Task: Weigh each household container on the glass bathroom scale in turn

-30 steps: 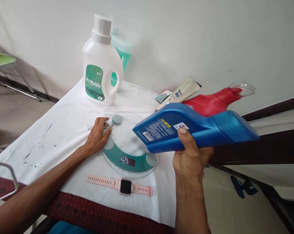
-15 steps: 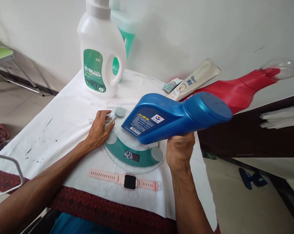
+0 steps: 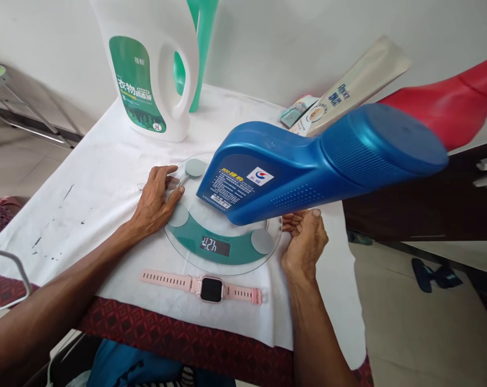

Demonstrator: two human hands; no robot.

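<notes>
A round glass scale with a green band lies on the white cloth, its small display lit with digits. On it stands a blue bottle with a ribbed cap, which looks leaning toward the right in this wide view. My left hand rests at the scale's left rim, thumb and fingers apart. By the right rim is my right hand, thumb raised and fingers loosely bent, with nothing in it. Its fingertips are close to the glass edge; whether they touch cannot be told. A pink smartwatch lies stretched out in front of the scale.
At the back left stands a white jug with a green label, a green container behind it. A cream tube, a small packet and a red bottle are at the back right. The wall is behind.
My right hand has come away from beside the blue bottle to the scale's right rim, its fingers loosening. My left hand stays at the left rim. The view has shifted closer.
</notes>
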